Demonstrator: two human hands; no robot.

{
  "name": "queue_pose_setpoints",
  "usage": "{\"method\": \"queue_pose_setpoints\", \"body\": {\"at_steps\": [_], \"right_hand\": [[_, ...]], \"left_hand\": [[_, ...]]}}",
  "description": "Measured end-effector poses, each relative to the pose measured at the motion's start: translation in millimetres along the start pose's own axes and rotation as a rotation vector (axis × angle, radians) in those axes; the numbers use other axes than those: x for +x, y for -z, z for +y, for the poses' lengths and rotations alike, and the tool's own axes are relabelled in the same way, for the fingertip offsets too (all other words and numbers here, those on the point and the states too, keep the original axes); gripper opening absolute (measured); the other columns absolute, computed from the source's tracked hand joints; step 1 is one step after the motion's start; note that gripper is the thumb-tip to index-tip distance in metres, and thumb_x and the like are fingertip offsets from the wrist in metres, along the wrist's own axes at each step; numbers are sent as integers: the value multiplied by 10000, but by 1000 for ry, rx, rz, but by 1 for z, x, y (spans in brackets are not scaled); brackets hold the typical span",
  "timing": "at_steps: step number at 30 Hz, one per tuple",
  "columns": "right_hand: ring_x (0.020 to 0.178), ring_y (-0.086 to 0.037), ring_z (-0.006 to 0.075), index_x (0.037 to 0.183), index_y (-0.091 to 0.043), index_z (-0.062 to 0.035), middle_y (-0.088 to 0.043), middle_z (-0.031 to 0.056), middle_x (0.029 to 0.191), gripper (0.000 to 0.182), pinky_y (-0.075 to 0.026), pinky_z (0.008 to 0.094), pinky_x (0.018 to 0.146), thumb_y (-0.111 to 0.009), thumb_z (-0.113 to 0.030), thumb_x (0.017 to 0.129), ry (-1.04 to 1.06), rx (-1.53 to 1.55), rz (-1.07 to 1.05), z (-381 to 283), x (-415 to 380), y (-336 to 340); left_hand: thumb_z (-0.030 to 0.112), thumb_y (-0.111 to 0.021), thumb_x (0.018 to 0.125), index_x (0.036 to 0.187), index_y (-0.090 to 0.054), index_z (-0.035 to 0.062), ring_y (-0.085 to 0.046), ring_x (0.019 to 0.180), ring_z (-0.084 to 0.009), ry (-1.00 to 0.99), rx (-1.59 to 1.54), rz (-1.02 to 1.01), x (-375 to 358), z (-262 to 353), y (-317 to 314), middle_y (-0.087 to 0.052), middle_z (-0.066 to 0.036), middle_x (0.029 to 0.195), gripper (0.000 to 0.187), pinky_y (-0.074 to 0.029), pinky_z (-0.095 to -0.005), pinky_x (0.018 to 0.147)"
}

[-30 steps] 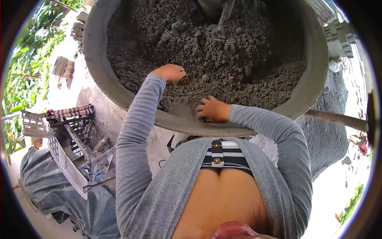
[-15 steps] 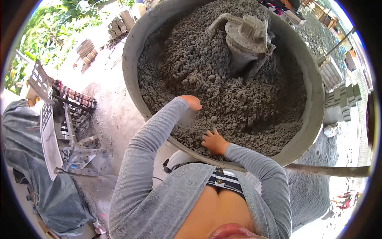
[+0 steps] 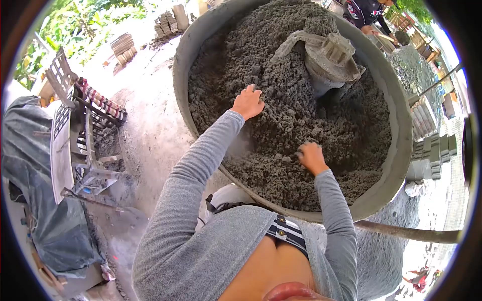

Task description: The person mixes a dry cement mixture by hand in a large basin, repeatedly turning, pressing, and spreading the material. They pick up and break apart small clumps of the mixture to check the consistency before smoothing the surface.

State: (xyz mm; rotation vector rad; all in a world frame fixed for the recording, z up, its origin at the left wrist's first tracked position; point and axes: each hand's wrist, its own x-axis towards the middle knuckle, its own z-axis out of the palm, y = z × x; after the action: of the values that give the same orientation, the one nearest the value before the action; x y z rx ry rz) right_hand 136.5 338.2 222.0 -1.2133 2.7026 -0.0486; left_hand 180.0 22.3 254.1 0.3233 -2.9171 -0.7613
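Note:
Both my hands are over the grey, crumbly concrete mix [image 3: 281, 120] heaped in a large round mixer pan [image 3: 396, 165]. My left hand [image 3: 247, 102] is at the left side of the heap, back upward, fingers bent and slightly apart. Nearer to me and further right, my right hand [image 3: 312, 158] touches the mix with loosely curled fingers, their tips dark grey. No tool shows in either hand. A mixer hub with a curved arm [image 3: 329, 57], caked in grey, stands out of the mix beyond my hands.
A wooden pole [image 3: 406, 232] sticks out from the pan's right side. To the left are a metal frame [image 3: 90, 145] and a dark tarp [image 3: 37, 185]. Stacked blocks [image 3: 434, 155] stand at right. Another person [image 3: 364, 12] is beyond the pan.
My left hand has moved forward and up the heap. My right hand has moved forward and to the right from the near rim. The view has shifted, bringing the other person further into sight.

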Motion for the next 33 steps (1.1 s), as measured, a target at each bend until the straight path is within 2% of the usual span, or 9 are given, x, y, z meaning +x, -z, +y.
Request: {"method": "queue_pose_setpoints", "body": {"at_steps": [7, 9, 11, 12, 13, 16, 20, 26, 33], "right_hand": [[964, -597, 378, 955, -686, -44, -626, 190, 1042, 239, -475, 465, 866, -643, -237, 822, -284, 226, 45, 59, -5, 32], [1074, -553, 387, 1075, -655, -41, -575, 206, 1168, 333, -455, 471, 923, -643, -280, 844, -304, 198, -90, 56, -3, 27], [1231, -435, 418, 1244, -564, -53, -468, 214, 1334, 481, -390, 491, 1017, -628, -348, 869, -309, 204, -169, 50, -4, 9], [1348, -272, 447, 1392, -416, -83, -283, 210, 1485, 628, -298, 524, 1087, -597, -416, 892, -345, 204, -319, 44, 1, 11], [1348, -272, 447, 1392, -416, -83, -283, 210, 1485, 628, -298, 524, 1087, -597, -416, 892, -343, 205, -318, 39, 2, 13], [1396, -164, 450, 1464, -289, -110, -141, 205, 1543, 722, -246, 559, 1103, -569, -467, 902, -429, 236, -310, 33, 4, 21], [1415, -132, 419, 1477, -239, -70, -133, 220, 1543, 770, -183, 512, 1138, -542, -496, 911, -463, 326, -106, 46, -2, 32], [1429, -64, 417, 1500, -160, -73, -60, 162, 1570, 856, -70, 550, 1146, -479, -593, 899, -608, 449, -61, 81, -5, -8], [1418, -19, 462, 1514, -141, -121, -41, 136, 1575, 979, -93, 575, 1133, -517, -698, 818, -759, 577, -69, 89, -13, -1]], "left_hand": [[338, -535, 873, 1390, -411, 53, -288, 1343, -453, 76, 17, -10, 10, -8, 2, -197, -262, 1498, 604, -363, -498, 1049], [395, -517, 881, 1437, -345, 91, -228, 1359, -487, 130, 78, -135, 9, -11, -1, -133, -238, 1525, 657, -335, -537, 1058], [414, -514, 883, 1448, -332, 121, -177, 1373, -489, 139, 100, -163, 9, -13, -3, -97, -212, 1539, 662, -290, -567, 1068], [433, -510, 885, 1458, -320, 151, -126, 1386, -492, 137, 123, -196, 9, -13, -5, -61, -185, 1553, 667, -245, -596, 1078], [452, -507, 887, 1469, -308, 181, -75, 1400, -494, 134, 145, -230, 10, -13, -5, -25, -159, 1567, 672, -200, -625, 1088], [485, -488, 888, 1470, -313, 212, 6, 1411, -483, 121, 57, -23, 14, -7, 13, -2, -146, 1574, 667, -101, -619, 1111], [513, -489, 869, 1483, -291, 199, 108, 1408, -484, 227, -199, 288, 18, -19, 69, 66, -177, 1573, 718, -10, -613, 1114], [628, -388, 887, 1502, -224, 256, 99, 1409, -479, 486, -352, 318, 25, -91, 116, 94, -138, 1575, 737, -47, -621, 1104], [621, -356, 913, 1503, -226, 261, 110, 1403, -488, 427, -394, 344, 10, -118, 104, 84, -144, 1572, 703, -57, -637, 1089]]}}
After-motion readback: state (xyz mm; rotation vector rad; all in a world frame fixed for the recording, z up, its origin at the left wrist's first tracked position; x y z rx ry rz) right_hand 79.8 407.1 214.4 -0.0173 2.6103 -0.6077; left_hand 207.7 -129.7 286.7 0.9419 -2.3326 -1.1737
